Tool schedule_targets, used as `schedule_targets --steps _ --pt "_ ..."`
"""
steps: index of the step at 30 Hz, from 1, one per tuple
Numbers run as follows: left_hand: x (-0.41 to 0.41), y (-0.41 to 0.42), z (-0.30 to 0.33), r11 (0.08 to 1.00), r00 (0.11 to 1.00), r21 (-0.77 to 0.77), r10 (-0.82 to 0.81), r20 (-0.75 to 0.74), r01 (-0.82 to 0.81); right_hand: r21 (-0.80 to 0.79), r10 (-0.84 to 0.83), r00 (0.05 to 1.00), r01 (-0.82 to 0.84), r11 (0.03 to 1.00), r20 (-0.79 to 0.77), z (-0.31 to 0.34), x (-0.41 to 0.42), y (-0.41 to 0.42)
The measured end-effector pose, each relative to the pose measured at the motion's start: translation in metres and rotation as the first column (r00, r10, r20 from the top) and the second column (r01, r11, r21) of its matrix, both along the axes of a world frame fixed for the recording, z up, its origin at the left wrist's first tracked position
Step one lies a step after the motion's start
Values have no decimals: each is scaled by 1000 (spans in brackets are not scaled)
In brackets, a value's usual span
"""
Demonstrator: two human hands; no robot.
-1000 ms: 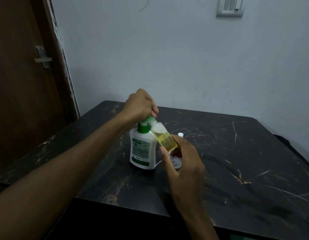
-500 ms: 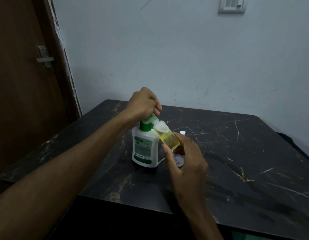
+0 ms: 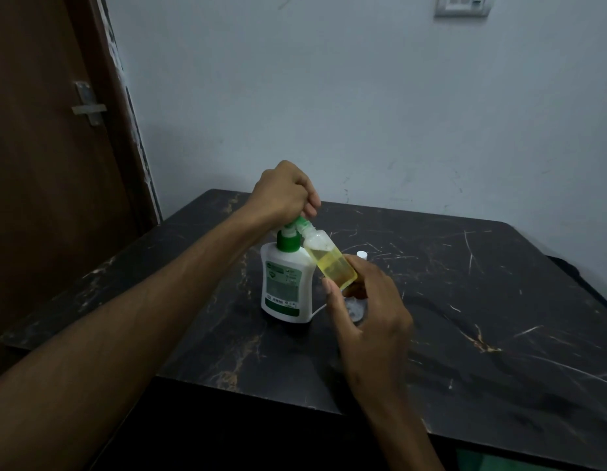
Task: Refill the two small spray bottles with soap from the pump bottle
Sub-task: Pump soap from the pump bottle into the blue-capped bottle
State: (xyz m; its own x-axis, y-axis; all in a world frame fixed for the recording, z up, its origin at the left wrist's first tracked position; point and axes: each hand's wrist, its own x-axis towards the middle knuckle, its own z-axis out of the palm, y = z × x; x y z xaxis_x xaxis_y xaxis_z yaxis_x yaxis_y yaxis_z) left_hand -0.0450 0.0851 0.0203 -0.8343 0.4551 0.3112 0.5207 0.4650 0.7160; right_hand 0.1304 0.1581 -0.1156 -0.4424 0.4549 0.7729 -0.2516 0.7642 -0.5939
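The table is dark and veined like marble, pushed up against a pale wall, with a brown door to your left. Near its middle stands the pump bottle, white with a green collar and head.

You are mid-fill on what looks like the first of the two refills. Your left hand sits on top of the pump, fingers curled over the green head, set to press down. Your left forearm reaches in low from the near left corner, wrist bent down over the bottle. Your right hand comes up from below, its thumb and fingers pinching the base of the spray bottle, which is tilted so that its open neck meets the pump's nozzle. Yellow liquid fills well over half of it.

The next move calls for steady, full presses while you keep the neck tight against the nozzle; if the tilt slips, soap will likely run down the outside. Judge the level before each press, as there is little room left.

Just beyond your right hand a small white cap shows above your fingers, perhaps the second bottle's; the rest is hidden.
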Motion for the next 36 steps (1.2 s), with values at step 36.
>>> schedule_targets --steps 36 --pt "13 -1 8 982 987 -171 51 -151 -77 3 5 1000 -6 1000 30 -3 0 0"
